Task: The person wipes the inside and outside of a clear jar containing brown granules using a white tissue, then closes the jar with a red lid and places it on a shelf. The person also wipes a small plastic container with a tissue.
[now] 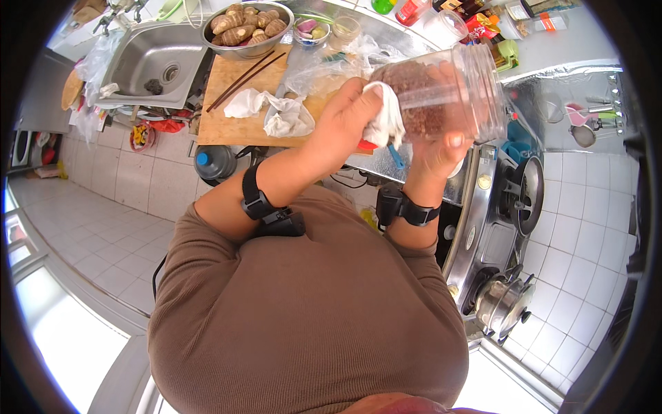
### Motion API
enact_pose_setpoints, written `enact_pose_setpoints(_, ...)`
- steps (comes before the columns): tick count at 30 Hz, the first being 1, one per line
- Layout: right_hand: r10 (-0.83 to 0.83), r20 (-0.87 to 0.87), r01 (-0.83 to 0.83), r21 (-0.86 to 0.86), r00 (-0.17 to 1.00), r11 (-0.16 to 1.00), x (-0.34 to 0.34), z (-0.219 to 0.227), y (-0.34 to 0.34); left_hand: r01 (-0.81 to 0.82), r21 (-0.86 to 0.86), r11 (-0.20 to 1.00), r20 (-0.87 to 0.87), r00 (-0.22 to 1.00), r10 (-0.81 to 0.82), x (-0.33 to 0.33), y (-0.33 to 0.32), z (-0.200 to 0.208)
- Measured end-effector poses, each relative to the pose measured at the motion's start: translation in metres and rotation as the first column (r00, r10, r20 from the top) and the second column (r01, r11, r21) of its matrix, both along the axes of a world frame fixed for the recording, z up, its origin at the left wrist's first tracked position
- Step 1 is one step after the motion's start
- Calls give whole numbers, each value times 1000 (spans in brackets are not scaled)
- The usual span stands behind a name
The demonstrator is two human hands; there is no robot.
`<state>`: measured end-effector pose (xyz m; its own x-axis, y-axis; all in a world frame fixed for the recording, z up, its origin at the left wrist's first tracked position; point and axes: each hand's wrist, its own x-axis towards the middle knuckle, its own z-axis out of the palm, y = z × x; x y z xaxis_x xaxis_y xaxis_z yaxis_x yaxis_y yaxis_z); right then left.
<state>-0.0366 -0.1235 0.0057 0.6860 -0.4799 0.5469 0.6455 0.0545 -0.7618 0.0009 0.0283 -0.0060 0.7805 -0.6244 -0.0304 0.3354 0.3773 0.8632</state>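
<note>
A large clear jar (pixel 422 103) with reddish-brown grains inside lies nearly sideways in the air, its rim toward the right. My right hand (pixel 441 155) supports it from below and behind, and some fingers show through the clear wall. At the jar's left end, my left hand (pixel 350 107) is closed on a white cloth (pixel 387 119), pressing it against the jar. Below the cloth, a small red thing (pixel 367 145) and a blue handle (pixel 396 156) show in part.
Crumpled white tissues (pixel 288 119) and brown chopsticks (pixel 248 81) lie on a wooden board (pixel 214 131). Behind it stands a metal bowl (pixel 283 44) of taro. A sink (pixel 124 72) is at left, a gas stove (pixel 493 238) at right. Bottles and packets line the back.
</note>
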Motion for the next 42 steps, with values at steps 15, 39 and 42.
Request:
enact_pose_setpoints(15,7,42,-5,-49,999,999,-2,1,21,-140,-131,981,50,988,147,2,2,-9)
enact_pose_setpoints(39,72,-77,-99,-434,994,896,-23,14,4,107,6,994,-372,923,-97,22,3,3)
enact_pose_setpoints(42,37,-71,-56,-280,997,958,-20,8,5,157,-95,983,-422,888,-182,23,5,-5)
